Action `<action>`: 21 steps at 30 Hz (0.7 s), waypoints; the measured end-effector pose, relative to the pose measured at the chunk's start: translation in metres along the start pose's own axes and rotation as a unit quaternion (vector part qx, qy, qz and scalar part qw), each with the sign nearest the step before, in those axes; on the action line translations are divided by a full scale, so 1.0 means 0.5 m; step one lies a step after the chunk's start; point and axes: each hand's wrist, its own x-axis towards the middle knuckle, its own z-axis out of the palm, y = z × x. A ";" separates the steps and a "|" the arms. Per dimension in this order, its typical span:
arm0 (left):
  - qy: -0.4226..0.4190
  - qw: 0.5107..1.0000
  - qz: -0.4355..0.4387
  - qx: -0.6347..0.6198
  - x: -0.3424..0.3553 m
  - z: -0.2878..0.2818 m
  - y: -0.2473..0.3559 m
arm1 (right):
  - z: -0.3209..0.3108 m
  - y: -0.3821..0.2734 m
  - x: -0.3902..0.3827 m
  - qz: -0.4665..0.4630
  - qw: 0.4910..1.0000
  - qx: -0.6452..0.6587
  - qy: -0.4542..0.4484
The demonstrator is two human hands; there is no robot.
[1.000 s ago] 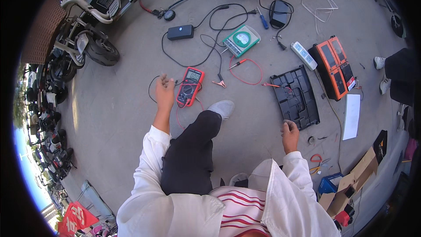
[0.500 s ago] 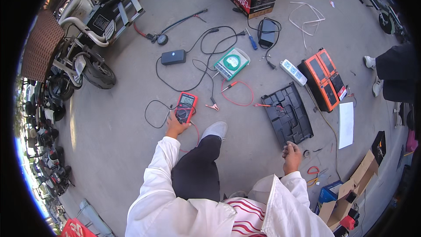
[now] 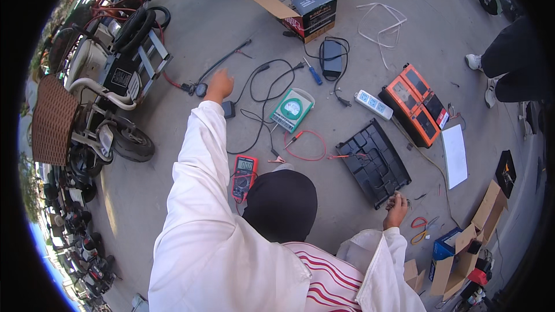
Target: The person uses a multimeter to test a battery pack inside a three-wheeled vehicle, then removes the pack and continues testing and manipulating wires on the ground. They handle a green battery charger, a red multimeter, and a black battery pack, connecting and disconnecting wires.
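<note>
With the middle of the view as the clock's centre, the person's left hand [image 3: 219, 85] is out between ten and eleven, just beside a black charger brick [image 3: 229, 110] that is partly hidden by the wrist; its fingers are bent and half out of sight, so whether they grasp anything cannot be told. Between seven and eight, the red multimeter [image 3: 245, 166] lies near the knee, digits on its display, so it seems already switched on. Toward one, a green-and-white analogue meter [image 3: 293, 110] lies face up, with a red test lead [image 3: 293, 139] loose just below it. Between three and four, the black moulded tray [image 3: 376, 164] lies with its compartments upward, well clear of the orange-and-black case [image 3: 411, 101] between two and three; these two look already separated, while no meter lead is visibly joined to either. At four, the right hand [image 3: 396, 212] has its fingers curled by the tray's lower corner; contact or a grip cannot be told.

The surface is grey outdoor ground, sunlit toward eight. Parked two-wheelers [image 3: 63, 225] line the left rim, below a vehicle with a wicker basket [image 3: 55, 124] toward nine. An open carton [image 3: 319, 28] stands just past twelve, then come a blue screwdriver [image 3: 315, 75], a white power strip [image 3: 374, 105], a white board [image 3: 455, 159] and a bystander's dark-trousered legs [image 3: 509, 58] past two.
</note>
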 end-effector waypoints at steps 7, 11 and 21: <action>-0.096 0.994 0.021 0.045 0.282 0.312 -0.027 | -0.099 -0.008 0.019 0.073 0.970 -0.181 0.142; -0.043 0.999 0.018 0.018 0.373 0.402 -0.033 | -0.114 -0.086 0.009 0.102 0.928 -0.338 0.119; -0.009 0.993 0.033 0.114 0.408 0.347 -0.026 | 0.117 -0.160 0.098 0.070 0.921 -0.382 -0.011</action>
